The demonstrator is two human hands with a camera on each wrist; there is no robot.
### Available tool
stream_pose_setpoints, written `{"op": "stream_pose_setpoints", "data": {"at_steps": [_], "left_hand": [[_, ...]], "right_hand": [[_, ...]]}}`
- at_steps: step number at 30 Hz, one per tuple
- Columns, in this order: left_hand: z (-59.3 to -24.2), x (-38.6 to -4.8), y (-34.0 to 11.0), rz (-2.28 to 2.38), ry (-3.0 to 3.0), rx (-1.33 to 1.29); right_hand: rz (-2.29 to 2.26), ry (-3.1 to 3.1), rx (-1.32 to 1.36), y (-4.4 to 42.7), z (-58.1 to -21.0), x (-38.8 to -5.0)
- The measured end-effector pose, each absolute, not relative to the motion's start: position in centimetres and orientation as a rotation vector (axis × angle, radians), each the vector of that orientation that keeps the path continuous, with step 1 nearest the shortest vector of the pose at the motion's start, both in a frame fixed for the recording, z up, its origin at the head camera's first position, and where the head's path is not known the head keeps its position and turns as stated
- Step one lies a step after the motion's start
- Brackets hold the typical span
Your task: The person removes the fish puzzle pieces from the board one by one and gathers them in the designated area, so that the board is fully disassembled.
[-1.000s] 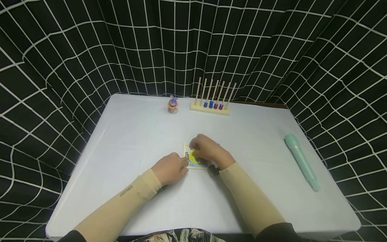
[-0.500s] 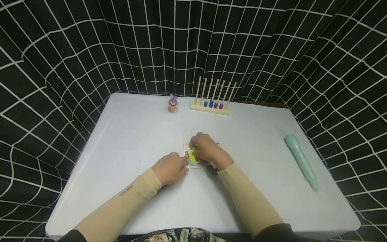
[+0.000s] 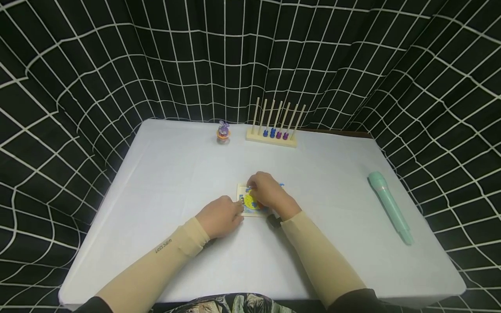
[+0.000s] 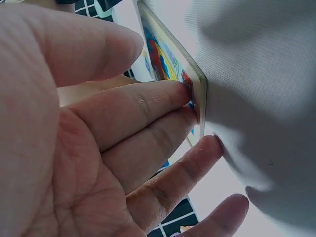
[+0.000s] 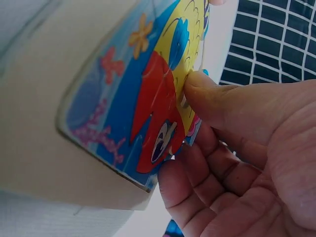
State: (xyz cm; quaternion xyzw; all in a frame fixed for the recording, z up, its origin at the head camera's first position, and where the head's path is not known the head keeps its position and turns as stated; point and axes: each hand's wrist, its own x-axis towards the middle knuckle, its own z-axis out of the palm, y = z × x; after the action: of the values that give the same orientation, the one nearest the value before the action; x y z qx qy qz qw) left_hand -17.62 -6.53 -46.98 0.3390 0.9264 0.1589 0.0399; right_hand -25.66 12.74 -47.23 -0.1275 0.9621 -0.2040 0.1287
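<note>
A flat wooden picture puzzle (image 3: 247, 213) with a yellow and red fish lies in front of the person. My left hand (image 3: 220, 216) rests at its left edge; in the left wrist view the first two fingertips touch the puzzle's rim (image 4: 200, 94), the thumb stands apart. My right hand (image 3: 270, 194) is over the puzzle's right part. Seen from the right wrist, its thumb lies on the yellow fish piece (image 5: 190, 29) and its fingers curl at the far side, pinching the piece. The red fish head (image 5: 155, 94) shows an eye. My right hand hides part of the board.
At the back of the white table (image 3: 176, 174) stand a wooden peg rack (image 3: 270, 139) with blue and purple beads and a small purple figurine (image 3: 223, 131). A mint-green microphone-shaped object (image 3: 390, 206) lies at the right. Black grid-patterned cloth (image 3: 235, 56) surrounds the table.
My right hand has shifted slightly right at the puzzle, and its fingertips have moved a little, showing more of the yellow fish. The left hand stays at the puzzle's edge.
</note>
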Motion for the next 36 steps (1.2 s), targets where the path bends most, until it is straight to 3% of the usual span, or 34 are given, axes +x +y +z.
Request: {"op": "stream_pose_setpoints", "data": {"at_steps": [12, 22, 28, 36], "left_hand": [[-47.2, -17.8, -6.4, 0.475, 2.831, 1.027], [-47.5, -17.5, -6.5, 0.470, 2.837, 1.020], [-47.5, -17.5, -6.4, 0.497, 2.840, 0.987], [-47.5, -17.6, -6.3, 0.498, 2.839, 0.984]], "right_hand": [[-0.853, 2.715, -0.289, 14.8, -46.2, -25.3], [-0.864, 2.756, -0.150, 22.3, -43.7, -27.6], [-0.733, 2.665, 0.041, 25.6, -44.3, -28.4], [-0.698, 2.636, 0.103, 25.8, -45.7, -28.6]]}}
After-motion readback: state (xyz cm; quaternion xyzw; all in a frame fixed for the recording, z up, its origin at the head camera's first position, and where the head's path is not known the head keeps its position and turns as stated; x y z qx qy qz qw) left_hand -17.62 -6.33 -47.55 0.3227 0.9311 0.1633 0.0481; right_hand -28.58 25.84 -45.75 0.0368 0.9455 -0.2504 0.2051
